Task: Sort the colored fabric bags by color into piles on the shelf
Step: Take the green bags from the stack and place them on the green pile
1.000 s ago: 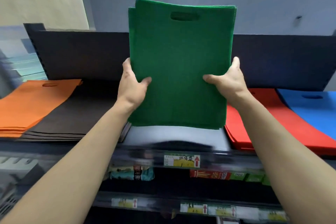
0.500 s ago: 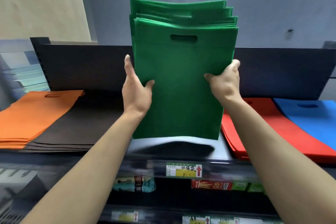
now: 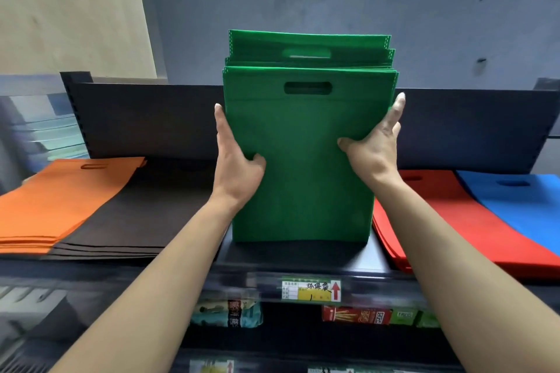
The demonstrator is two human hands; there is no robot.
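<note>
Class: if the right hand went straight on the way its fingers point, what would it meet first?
Likely nothing: the right hand points up along the green bags' edge; above looks free, though depth is unclear.

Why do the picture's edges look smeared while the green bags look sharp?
Head view: the green bags, left hand and right hand are crisp; the lower-left shelf edge is streaked, likely by head motion; the wide lens bows the black back panel.

head camera looks forward, close, at the shelf (image 3: 303,263).
</note>
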